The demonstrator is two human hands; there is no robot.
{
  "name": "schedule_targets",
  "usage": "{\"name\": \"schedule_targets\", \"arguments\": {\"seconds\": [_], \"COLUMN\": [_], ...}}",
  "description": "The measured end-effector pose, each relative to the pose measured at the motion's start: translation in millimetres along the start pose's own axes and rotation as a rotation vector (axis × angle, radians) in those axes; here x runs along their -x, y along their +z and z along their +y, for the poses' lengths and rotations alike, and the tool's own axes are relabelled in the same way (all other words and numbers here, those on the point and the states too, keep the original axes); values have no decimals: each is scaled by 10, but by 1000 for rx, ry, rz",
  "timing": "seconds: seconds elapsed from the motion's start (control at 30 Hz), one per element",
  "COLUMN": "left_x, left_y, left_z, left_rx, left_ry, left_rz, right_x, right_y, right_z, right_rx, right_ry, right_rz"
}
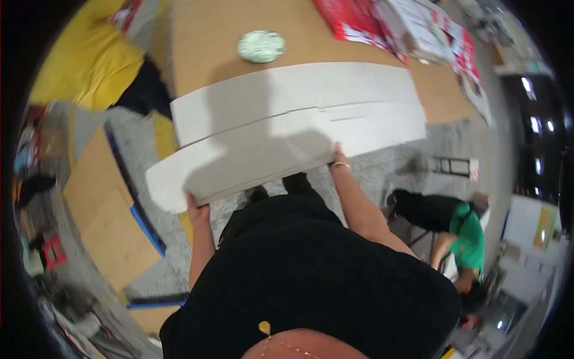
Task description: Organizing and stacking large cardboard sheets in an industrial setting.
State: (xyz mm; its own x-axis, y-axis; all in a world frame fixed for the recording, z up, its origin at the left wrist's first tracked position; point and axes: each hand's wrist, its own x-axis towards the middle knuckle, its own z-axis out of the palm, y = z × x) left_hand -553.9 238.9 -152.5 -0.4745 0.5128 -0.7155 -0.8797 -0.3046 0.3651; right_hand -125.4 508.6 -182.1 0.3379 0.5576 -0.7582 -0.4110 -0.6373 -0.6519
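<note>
Both hands grip one flat white cardboard sheet (287, 128): left hand (197, 208) at its near left corner, right hand (339, 163) on the near edge. Sheet half over the brown table (203, 42), just short of the green disc (261, 46). Unfolded so far, no box shape yet.

Bright overhead light, soft motion blur throughout (edges bend and darken), a shadow crossing the white cardboard (287, 128).

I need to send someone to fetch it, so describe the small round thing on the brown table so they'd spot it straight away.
Start at the long brown table, beyond the big flat white cardboard sheet gripped by the left hand and right hand. Past the sheet's far edge lies a small round greenish-white disc, alone on bare tabletop. It is the only round item; the red-and-white printed papers are rectangular.
</note>
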Motion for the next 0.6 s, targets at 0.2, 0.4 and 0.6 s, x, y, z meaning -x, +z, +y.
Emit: {"name": "schedule_targets", "arguments": {"seconds": [0.2,0.4,0.6], "left_x": [-364,-408,29], "left_y": [-243,-449,-53], "left_z": [16,32,-125], "left_rx": [-43,-23,95], "left_ry": [4,30,75], "left_rz": [-8,25,39], "right_x": [-472,60,596], "right_y": [-24,-42,20], "right_z": [346,184,-8], "right_rx": [-177,-238,-331], "right_ry": [-210,86,118], "right_rz": [84,-141,-254]}}
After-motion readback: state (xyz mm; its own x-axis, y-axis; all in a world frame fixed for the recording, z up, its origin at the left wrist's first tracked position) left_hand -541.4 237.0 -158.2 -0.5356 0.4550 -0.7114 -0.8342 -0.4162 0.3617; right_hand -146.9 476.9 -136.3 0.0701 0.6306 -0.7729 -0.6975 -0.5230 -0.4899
